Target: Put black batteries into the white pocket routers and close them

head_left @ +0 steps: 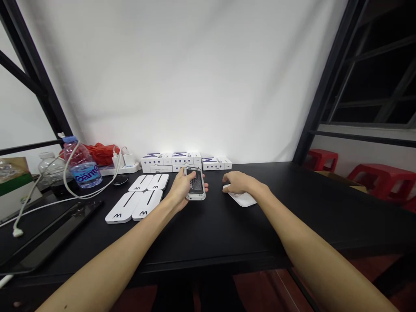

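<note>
My left hand grips a white handheld device, held tilted above the black table with its open side toward me. A dark battery printed with large digits lies inside it, and my thumb rests on its upper edge. To the right, my right hand has its fingers closed at the left edge of a white back cover on the table. Its fingertips are partly hidden. Several closed white devices with a dark stripe and a logo lie in two rows left of my left hand.
White printed boxes stand along the wall. At left are a water bottle, a power strip, white cables and a black tablet-like slab. Red stools stand beyond the black table at right.
</note>
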Motion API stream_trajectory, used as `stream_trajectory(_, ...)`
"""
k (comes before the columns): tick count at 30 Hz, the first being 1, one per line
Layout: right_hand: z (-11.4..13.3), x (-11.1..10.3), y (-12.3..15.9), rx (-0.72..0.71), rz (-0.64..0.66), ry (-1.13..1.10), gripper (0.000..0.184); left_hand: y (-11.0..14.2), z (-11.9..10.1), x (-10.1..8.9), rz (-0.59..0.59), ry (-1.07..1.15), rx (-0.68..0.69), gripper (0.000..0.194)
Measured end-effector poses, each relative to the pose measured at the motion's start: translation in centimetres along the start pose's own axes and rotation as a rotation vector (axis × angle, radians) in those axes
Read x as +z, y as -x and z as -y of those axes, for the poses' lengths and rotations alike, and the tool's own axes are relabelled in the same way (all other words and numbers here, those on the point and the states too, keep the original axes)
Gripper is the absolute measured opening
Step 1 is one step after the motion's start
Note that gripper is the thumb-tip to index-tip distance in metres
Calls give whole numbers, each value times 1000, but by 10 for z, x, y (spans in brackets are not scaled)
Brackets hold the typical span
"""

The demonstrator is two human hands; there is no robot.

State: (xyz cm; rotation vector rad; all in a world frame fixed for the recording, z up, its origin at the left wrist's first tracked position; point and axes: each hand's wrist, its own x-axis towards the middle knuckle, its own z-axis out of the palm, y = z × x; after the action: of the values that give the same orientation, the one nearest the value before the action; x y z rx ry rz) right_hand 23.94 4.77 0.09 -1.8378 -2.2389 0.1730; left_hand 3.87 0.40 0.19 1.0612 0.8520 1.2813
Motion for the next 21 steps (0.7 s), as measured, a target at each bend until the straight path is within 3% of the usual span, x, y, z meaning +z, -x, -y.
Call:
stream_trajectory(4,11,0,2,-99,-80,-42,23,-6,2,-4,-52,48,-103,12)
stream_trajectory(9,26,-9,8,-317,-321,-171,37,-8,4,-5,-31,71,-206,26)
stream_trajectory(11,33,-9,8,-431,-487,-400,33,-8,4,-5,-11,86,-217,30)
stream_trajectory(13,41,-2,7,-441,-563,-735,23,-7,5,-3,-17,110,-209,31)
stream_trajectory(16,54,17,5,-302,-451,-1101,16,-5,7,2,-18,136,-171,28)
stream_trajectory(18,62,29,6,-304,-469,-1064,15,-2,8,5,18,140,-158,27)
stream_trajectory(21,70,38,10,-352,-534,-811,22,1,9,8,-16,121,-176,22)
